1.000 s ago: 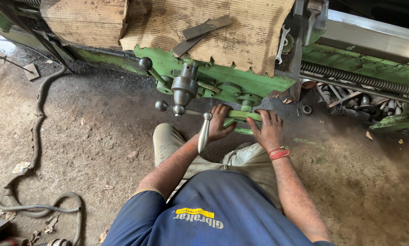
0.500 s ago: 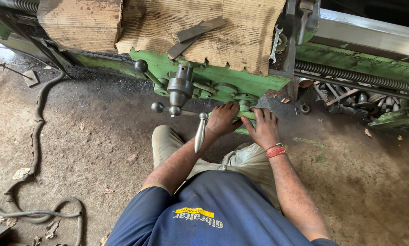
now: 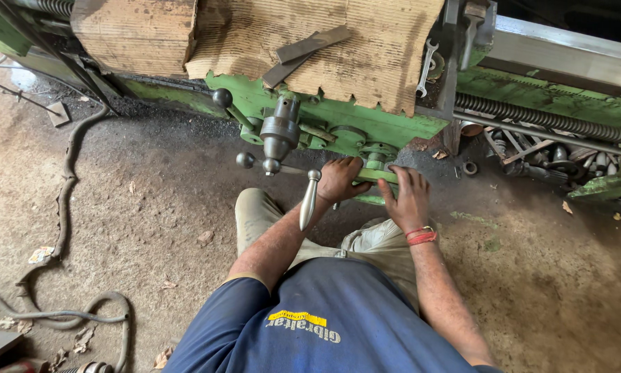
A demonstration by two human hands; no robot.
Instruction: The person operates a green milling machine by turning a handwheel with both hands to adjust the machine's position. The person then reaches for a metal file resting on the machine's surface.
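While gripping, two hands (image 3: 372, 190), one green lever (image 3: 376, 175)

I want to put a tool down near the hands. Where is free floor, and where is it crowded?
Free: dirt floor between the hose and the left knee, and floor right of the right hand. Crowded: around the left hand under the green lathe apron, and the scrap parts at far right.

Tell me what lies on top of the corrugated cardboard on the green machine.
Two flat dark metal bars lie crossed on the cardboard. A wrench hangs at its right edge. The machine surface beneath the cardboard is hidden.
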